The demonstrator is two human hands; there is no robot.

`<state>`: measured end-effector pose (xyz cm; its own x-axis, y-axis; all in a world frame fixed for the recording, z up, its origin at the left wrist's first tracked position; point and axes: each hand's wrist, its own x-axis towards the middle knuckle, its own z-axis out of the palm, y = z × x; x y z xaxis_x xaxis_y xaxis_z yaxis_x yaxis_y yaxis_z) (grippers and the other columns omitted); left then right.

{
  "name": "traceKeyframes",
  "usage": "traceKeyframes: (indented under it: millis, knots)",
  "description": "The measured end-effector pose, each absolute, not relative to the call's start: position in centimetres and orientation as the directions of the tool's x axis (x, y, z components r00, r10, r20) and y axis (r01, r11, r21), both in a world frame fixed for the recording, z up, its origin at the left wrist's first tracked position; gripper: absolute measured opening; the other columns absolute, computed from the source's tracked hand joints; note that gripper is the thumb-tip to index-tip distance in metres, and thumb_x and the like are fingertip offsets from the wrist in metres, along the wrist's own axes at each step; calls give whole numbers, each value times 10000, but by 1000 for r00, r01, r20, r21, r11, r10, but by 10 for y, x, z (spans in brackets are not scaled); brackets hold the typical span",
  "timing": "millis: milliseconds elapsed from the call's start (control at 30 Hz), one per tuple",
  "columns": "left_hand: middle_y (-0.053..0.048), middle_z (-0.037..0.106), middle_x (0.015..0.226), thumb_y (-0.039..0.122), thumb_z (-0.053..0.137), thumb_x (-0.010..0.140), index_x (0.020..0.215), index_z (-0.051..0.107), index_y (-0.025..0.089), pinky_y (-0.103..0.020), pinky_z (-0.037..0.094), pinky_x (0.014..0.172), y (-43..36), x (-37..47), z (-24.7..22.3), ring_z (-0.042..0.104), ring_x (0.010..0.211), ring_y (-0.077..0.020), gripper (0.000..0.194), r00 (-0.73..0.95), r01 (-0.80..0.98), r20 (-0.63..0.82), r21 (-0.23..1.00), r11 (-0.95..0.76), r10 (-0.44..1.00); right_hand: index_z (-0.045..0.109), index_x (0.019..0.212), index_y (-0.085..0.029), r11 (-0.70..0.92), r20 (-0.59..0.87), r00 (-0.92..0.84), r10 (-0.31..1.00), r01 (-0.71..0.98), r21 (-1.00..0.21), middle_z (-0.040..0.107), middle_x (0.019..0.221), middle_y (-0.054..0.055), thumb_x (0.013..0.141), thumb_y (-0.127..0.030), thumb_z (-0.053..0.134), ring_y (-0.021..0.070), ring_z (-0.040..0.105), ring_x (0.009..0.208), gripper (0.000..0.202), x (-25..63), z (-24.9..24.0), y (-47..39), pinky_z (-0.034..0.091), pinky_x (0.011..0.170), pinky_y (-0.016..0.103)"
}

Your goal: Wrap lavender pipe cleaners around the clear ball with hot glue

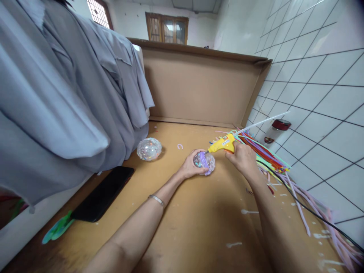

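L. hand (pixel 191 165) curls round the ball (pixel 211 163), mid-bench (pixel 182 212), fingers spread approx. to its width; R. hand (pixel 243 157) closes round the gun (pixel 223 143) at 2 o'clock, nozzle (pixel 207 152) by the purple strip (pixel 203 159), contact unclear. Best done w/ ball steady, fingertips clear of nozzle.

The brown tabletop (pixel 196 220) bears a black phone (pixel 104 193), clear ball (pixel 149 149) and pipe cleaners (pixel 263 151).

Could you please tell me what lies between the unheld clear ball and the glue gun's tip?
In the head view, a pale curved piece lies on the table, then the left hand holding the other ball.
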<state>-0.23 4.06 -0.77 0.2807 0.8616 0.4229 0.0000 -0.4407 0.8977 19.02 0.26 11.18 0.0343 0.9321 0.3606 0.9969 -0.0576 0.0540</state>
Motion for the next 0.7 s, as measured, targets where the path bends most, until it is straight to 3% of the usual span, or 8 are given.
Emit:
traceKeyframes:
  millis: [267, 400, 567, 700]
  knots:
    - [-99, 588, 1231, 303, 846, 520, 1215, 533, 193, -403, 416, 1044, 40, -3, -6, 567, 1161, -280, 770, 266, 2, 432, 894, -449, 862, 656, 862, -152, -68, 346, 95, 933, 994, -89, 692, 803, 120, 775, -448, 509, 241, 621, 726, 342, 199, 104, 15, 299, 550, 285]
    - [-98, 582, 1238, 306, 842, 526, 1210, 527, 191, -403, 414, 1047, 39, -3, -6, 551, 1181, -286, 762, 268, 10, 423, 897, -441, 866, 667, 936, -127, -125, 303, 167, 938, 980, -154, 697, 845, 136, 801, -502, 481, 250, 633, 762, 440, 206, 92, 25, 338, 573, 286]
    - [-101, 585, 1244, 314, 836, 533, 1213, 523, 185, -404, 423, 1038, 42, -2, -9, 558, 1175, -288, 759, 270, 25, 419, 897, -442, 867, 639, 1100, -60, -280, 212, 300, 930, 953, -119, 665, 1057, 211, 843, -482, 476, 286, 643, 943, 520, 219, 65, 37, 412, 675, 303]
    - [-95, 584, 1236, 317, 824, 545, 1219, 521, 194, -400, 434, 1023, 43, -2, -10, 568, 1155, -277, 749, 262, 62, 440, 881, -469, 859, 635, 1142, -53, -326, 85, 329, 940, 944, -51, 653, 1104, 219, 848, -458, 497, 281, 644, 983, 519, 227, 41, 42, 440, 723, 308]
